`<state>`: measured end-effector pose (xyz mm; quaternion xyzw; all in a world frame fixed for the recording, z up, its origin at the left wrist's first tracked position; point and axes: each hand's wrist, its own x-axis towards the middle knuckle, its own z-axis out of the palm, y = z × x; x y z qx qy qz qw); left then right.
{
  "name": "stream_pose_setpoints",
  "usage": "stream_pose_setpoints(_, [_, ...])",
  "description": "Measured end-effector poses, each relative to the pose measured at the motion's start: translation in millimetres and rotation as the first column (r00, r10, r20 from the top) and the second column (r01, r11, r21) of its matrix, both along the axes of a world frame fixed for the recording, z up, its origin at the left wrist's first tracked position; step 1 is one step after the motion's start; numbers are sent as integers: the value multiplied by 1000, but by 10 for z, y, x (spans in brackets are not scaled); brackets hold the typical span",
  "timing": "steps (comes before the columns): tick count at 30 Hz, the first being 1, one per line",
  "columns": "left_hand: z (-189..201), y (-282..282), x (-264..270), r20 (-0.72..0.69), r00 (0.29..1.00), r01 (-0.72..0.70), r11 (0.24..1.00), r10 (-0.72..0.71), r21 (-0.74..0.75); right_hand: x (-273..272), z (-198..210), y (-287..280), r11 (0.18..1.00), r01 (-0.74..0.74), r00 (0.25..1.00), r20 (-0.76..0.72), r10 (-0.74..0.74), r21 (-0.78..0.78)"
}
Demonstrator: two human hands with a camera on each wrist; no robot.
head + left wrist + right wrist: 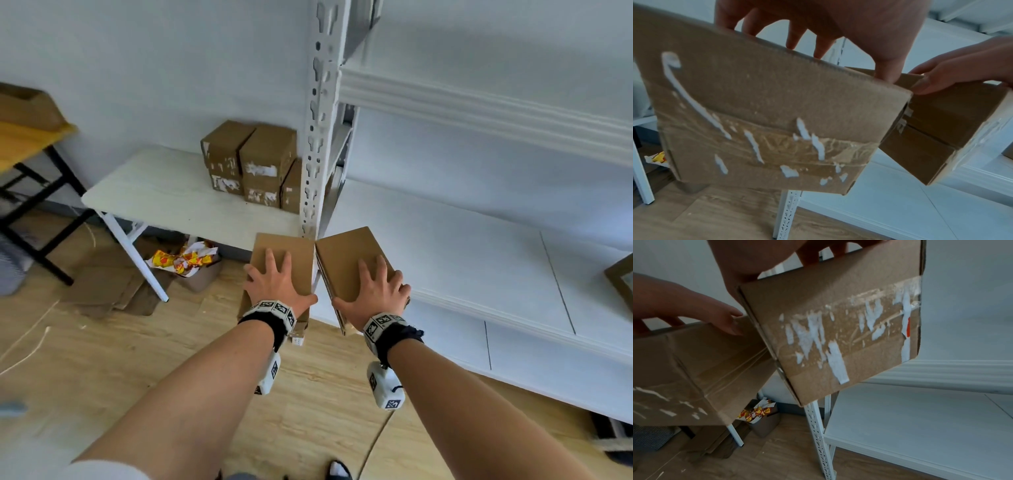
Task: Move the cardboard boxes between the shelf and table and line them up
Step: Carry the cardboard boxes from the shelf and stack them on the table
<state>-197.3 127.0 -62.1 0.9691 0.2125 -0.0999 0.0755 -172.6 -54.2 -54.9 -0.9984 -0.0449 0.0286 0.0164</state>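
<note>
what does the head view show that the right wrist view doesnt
Only the head view shows the white table with its cluster of boxes by the wall, and the tops of both carried boxes with a hand spread on each.

Only the right wrist view shows the taped face of the right box, with torn white label scraps and a small red mark.

Both show the left hand holding the left box, the right hand holding the right box, the white shelf and its perforated post.

Two brown cardboard boxes, taped and scarred with torn white label – the left box under the left hand, the right box under the right hand, far top corners touching; three more boxes stand beyond on the table.
</note>
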Motion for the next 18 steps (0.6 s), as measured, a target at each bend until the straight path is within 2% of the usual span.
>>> stream_pose_setpoints(10, [160, 1931, -192, -20, 999, 44, 997, -43, 56, -365, 5, 1979, 996, 62, 997, -48, -58, 67])
stream_pose_setpoints(18, [186, 2688, 84, -23, 1000, 11, 1000, -11, -4, -108, 126, 2743, 998, 46, 998, -36, -44, 46])
